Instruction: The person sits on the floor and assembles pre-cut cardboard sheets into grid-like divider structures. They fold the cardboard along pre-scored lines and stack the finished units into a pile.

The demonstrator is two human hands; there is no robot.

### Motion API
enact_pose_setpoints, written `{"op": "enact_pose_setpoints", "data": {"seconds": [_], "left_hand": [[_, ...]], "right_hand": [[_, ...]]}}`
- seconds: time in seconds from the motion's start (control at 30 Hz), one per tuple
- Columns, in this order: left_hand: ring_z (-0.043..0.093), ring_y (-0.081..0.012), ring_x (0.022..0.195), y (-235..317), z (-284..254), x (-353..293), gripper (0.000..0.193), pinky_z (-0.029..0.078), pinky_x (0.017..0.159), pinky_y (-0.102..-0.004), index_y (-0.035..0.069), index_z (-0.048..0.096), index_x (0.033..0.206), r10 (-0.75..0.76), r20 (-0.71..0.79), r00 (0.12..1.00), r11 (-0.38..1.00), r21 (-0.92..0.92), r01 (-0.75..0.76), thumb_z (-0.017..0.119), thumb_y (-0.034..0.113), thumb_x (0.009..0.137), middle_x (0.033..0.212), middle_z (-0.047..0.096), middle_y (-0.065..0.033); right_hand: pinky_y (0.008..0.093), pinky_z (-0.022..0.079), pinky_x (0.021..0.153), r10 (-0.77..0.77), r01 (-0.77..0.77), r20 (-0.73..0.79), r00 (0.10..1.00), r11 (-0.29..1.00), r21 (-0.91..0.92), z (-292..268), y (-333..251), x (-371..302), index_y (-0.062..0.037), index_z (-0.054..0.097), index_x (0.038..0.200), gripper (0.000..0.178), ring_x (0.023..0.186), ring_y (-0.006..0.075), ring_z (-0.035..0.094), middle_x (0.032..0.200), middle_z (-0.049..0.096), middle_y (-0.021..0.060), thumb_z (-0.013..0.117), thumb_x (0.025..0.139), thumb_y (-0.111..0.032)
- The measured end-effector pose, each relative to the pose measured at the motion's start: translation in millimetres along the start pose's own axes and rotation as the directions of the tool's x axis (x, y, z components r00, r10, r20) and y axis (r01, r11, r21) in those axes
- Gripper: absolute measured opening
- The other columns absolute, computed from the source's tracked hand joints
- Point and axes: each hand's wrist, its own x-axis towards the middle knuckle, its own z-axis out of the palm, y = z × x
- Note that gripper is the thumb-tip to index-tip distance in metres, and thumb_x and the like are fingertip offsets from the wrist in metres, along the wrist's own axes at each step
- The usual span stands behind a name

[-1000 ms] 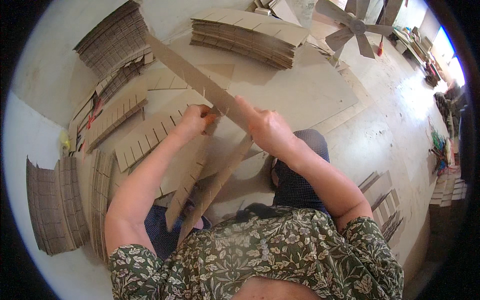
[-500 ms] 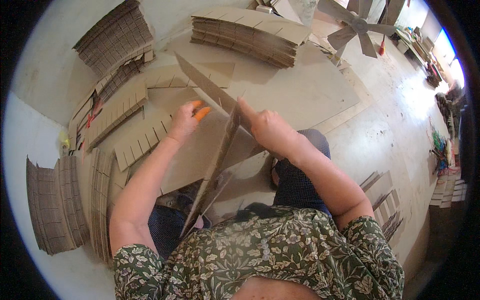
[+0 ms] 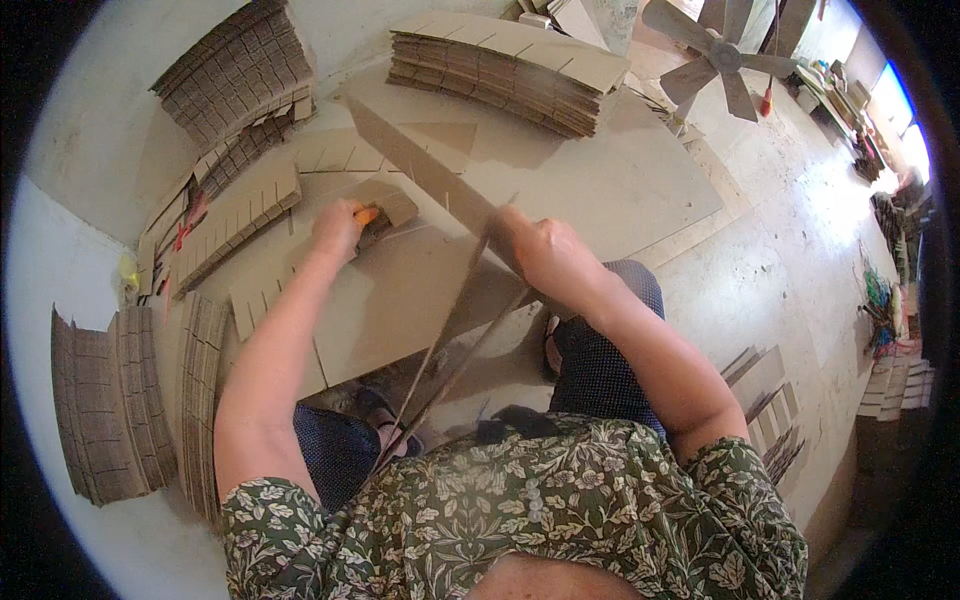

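My right hand (image 3: pixel 552 258) is closed on slotted cardboard strips (image 3: pixel 425 172) that stand on edge and meet at its fingers. One strip reaches away to the far left. Two thin-looking strips (image 3: pixel 440 345) slant from the hand down toward my lap, their near ends close together. My left hand (image 3: pixel 338 230), with orange covers on its fingertips, is closed at a brown cardboard piece (image 3: pixel 398 208), apart from those strips. Its fingertips are partly hidden, and the piece is blurred. Under both hands lies a large flat cardboard sheet (image 3: pixel 375 320).
A thick stack of slotted cardboard (image 3: pixel 500 75) stands at the far side. More stacks (image 3: pixel 235 80) lean on the wall at the far left, and others (image 3: pixel 110 405) stand at the near left. A fan (image 3: pixel 722 55) stands at the far right. Cardboard pieces (image 3: pixel 770 400) lie right of my knee.
My left hand has moved left, away from the crossing strips, and its fingers have closed at the brown piece. The strips in my right hand have shifted, and the two near ones show apart.
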Motion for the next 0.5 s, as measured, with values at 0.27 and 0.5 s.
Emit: {"op": "enact_pose_setpoints", "data": {"seconds": [0.27, 0.5], "left_hand": [[0.061, -0.0211, 0.066, 11, 4, 18, 0.017, 0.046, 0.060, -0.0357, -0.003, 0.067, 0.090, 0.055, 0.037, 0.998, 0.977, -0.209, -0.046, 0.063, 0.012, 0.084, 0.071, 0.064, -0.0164], [0.060, -0.0181, 0.068, 82, -16, -9, 0.027, 0.046, 0.054, -0.0330, -0.009, 0.065, 0.093, 0.034, 0.129, 0.991, 0.922, -0.387, 0.019, 0.065, 0.018, 0.087, 0.073, 0.065, -0.0126]], "right_hand": [[0.0489, 0.048, 0.060, -0.126, 0.137, -0.155, 0.980, 0.988, 0.065, -6, -14, -17, -0.0034, 0.043, 0.117, 0.041, 0.071, 0.0401, 0.061, 0.075, 0.062, 0.0206, 0.054, 0.078, -0.004], [0.0488, 0.048, 0.061, -0.043, 0.041, -0.081, 0.996, 0.999, -0.033, -6, -10, -16, -0.0027, 0.042, 0.117, 0.043, 0.071, 0.0406, 0.061, 0.074, 0.063, 0.0201, 0.055, 0.076, -0.003]]}}
